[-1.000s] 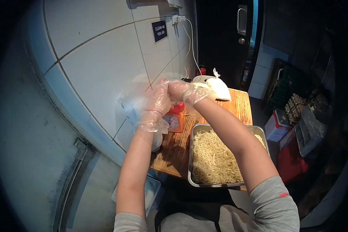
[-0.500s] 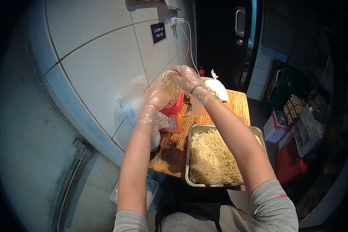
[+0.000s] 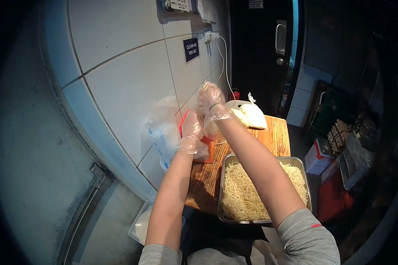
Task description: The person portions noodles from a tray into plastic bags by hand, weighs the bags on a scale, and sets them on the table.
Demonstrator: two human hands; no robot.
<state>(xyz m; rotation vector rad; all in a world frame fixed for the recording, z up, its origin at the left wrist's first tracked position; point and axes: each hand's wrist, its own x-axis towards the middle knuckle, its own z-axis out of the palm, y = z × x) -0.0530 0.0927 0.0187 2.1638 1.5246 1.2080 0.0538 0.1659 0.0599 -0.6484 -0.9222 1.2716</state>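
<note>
Noodles (image 3: 243,194) fill the near tray (image 3: 221,194)

Translucent plastic (image 3: 160,141) is left of the gloved left hand (image 3: 193,126), which is beside an orange scale (image 3: 211,153). The gloved right hand (image 3: 212,99) is raised just beyond; whether either hand's fingers spread or pinch cannot be told. Rightward, the bench (image 3: 272,139) carries the tray near, a tied white bag (image 3: 254,116) far.

There are two hands (image 3: 193,124) (image 3: 212,96), one tray (image 3: 221,190), one table (image 3: 274,138).

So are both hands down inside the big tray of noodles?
No, the left hand and the right hand are up past the far rim of the metal tray.
</note>
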